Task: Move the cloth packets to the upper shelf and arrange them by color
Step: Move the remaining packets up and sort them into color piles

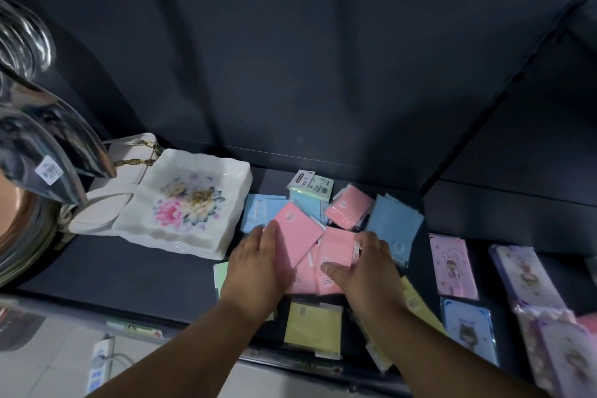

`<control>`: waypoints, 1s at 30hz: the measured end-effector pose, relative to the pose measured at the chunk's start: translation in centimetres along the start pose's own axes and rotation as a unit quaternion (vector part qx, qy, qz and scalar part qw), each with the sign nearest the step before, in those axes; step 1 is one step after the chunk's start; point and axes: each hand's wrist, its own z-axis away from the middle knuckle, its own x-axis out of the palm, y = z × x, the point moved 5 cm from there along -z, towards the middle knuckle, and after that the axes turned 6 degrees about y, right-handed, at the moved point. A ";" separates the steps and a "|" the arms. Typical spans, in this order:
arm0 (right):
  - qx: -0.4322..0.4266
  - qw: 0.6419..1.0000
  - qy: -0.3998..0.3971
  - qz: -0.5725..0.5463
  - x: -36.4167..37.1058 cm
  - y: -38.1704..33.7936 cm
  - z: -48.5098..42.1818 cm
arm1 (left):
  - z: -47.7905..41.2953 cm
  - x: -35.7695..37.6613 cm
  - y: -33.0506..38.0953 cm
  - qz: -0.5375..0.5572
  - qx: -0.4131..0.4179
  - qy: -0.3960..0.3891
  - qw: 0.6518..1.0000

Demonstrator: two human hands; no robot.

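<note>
Packets of cloth (345,210) lie loose on the dark shelf (161,278), with pink packets (298,233) heaped in the middle, blue packets (392,226) behind and beside them, and a yellow packet (313,326) nearest the front edge. The left hand (258,268) lies flat against the pink heap's left side, fingers straight and close together. The right hand (368,271) grips one pink packet (thumb on its face, fingers curled over its far edge). A floral plate (181,203) sits to the left, overlapping a white handbag (119,178).
</note>
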 end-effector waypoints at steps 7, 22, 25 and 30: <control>0.044 0.991 0.022 -0.127 -0.5 0.0 0.0 | 0.6 -1.2 -1.4 0.171 -0.092 -0.018 0.981; 0.086 0.982 0.048 -0.163 -0.5 -1.6 1.6 | 6.2 -1.0 -6.5 0.192 -0.313 -0.065 0.928; 0.087 0.979 0.042 -0.177 -0.4 -1.7 2.1 | 5.9 -1.1 -6.1 0.216 -0.319 -0.053 0.921; 0.091 0.976 0.043 -0.191 -1.4 -1.7 2.9 | 5.9 -2.0 -5.2 0.237 -0.281 0.013 0.930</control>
